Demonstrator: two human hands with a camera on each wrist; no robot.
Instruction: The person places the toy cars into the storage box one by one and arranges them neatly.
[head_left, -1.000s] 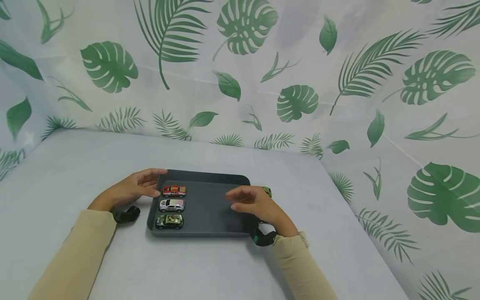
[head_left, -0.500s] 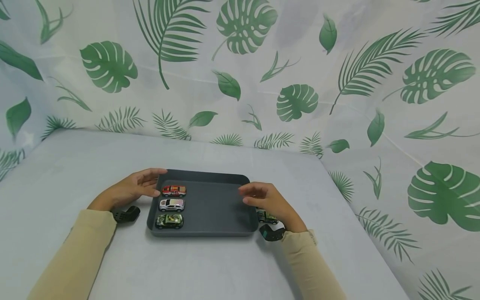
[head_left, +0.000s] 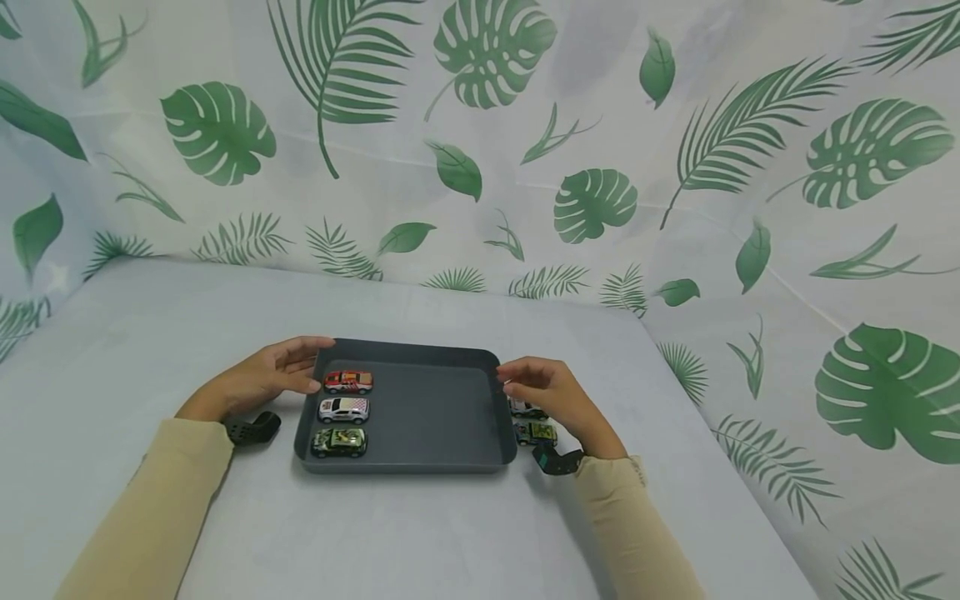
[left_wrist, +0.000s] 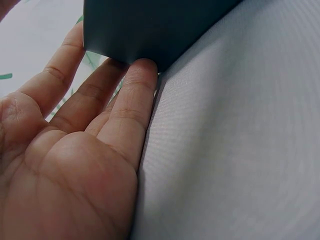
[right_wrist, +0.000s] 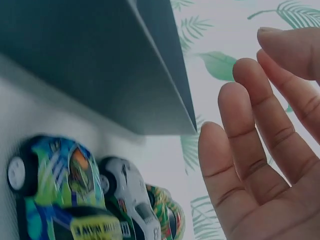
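A dark grey tray [head_left: 435, 417] lies on the table. Inside it, along the left side, a red-and-orange toy car [head_left: 348, 382], a white toy car [head_left: 343, 410] and a green camouflage toy car [head_left: 339, 442] stand in a column. My left hand [head_left: 258, 379] touches the tray's left outer wall with mostly straight fingers [left_wrist: 132, 107]. My right hand [head_left: 555, 396] hovers beside the tray's right rim, fingers loosely bent and holding nothing. Below it, outside the tray, sit a blue-green toy car [right_wrist: 70, 175], a white-and-black toy car [right_wrist: 131, 192] and a patterned toy car [right_wrist: 167, 212].
A white cloth covers the table [head_left: 375, 533]. Behind and to the right hangs a leaf-printed white curtain [head_left: 480, 167]. Dark wrist straps [head_left: 557, 459] are worn on both wrists. The right hand hides part of the cars outside the tray in the head view.
My right hand has moved rightward, from above the tray's right part to just beyond its right rim, uncovering cars there. My left hand and the tray have stayed put.
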